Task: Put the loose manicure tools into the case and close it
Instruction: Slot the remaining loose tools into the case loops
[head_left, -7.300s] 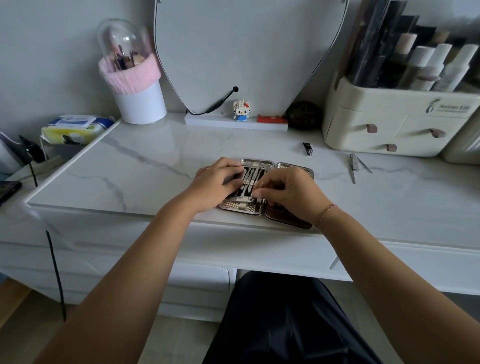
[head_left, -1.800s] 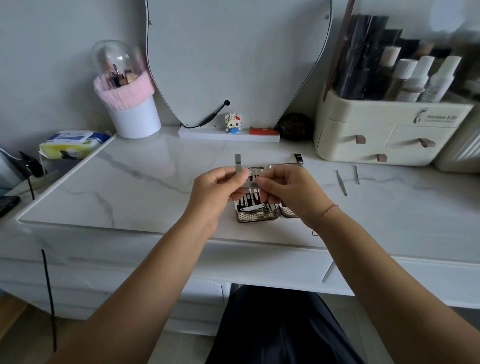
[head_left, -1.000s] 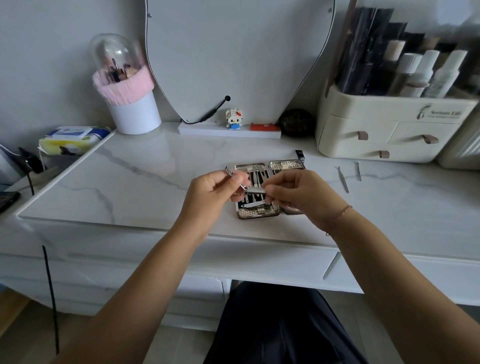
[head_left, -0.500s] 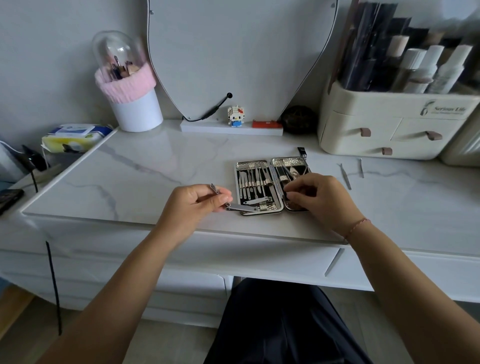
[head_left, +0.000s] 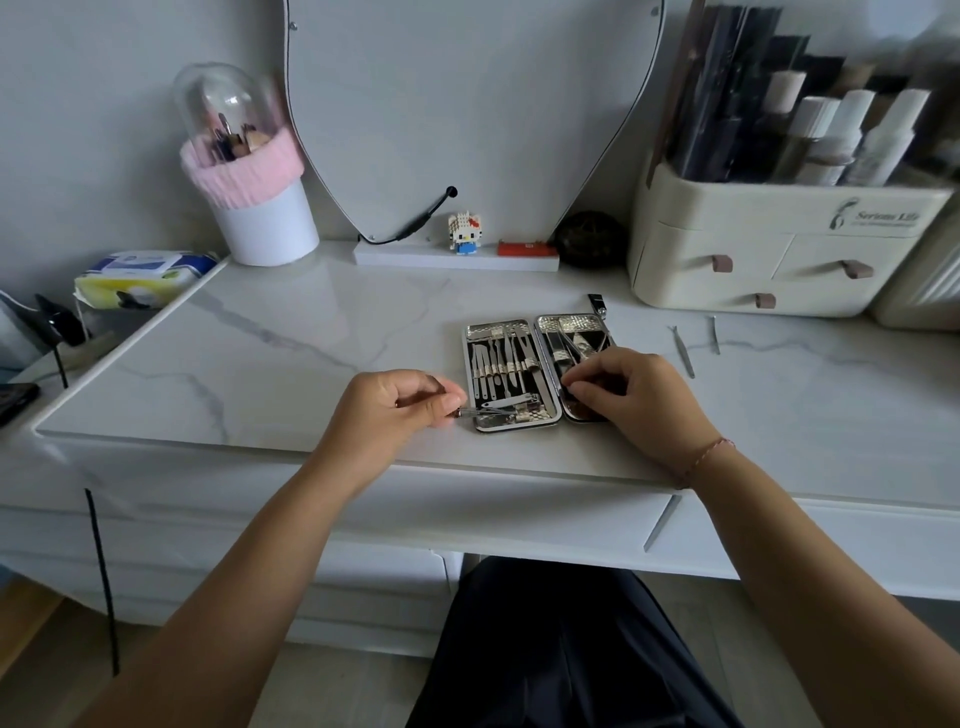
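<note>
The manicure case (head_left: 498, 427) lies open flat on the marble bench (head_left: 311, 353), near the front edge and right in front of us. Its left half holds a row of slim metal tools (head_left: 501, 361) tucked upright under a strap, with a small clipper (head_left: 511, 401) lying across below them.

Our left grip (head_left: 395, 410) pinches a nail clipper (head_left: 485, 413) between thumb and fingertips. The clipper lies almost level, with its far end over the lower edge of the case's left half.

Our right grip (head_left: 639, 400) rests on the lower part of the case's right half. Its fingers are curled, with the fingertips (head_left: 571, 385) down on the lining. We cannot tell whether they pinch anything there.

Three tools lie outside the case. A small black clipper (head_left: 597, 303) sits just beyond its far right corner. A pair of tweezers (head_left: 683, 353) and another thin metal tool (head_left: 715, 335) lie to the right of it, near each other on the bench.

Behind them stands a cream drawer organizer (head_left: 779, 260) filled with bottles. A mirror (head_left: 467, 104) leans against the wall at the centre, with a small toy figure (head_left: 464, 234) on its base. A white brush holder (head_left: 260, 218) with a pink band stands at the far left.
</note>
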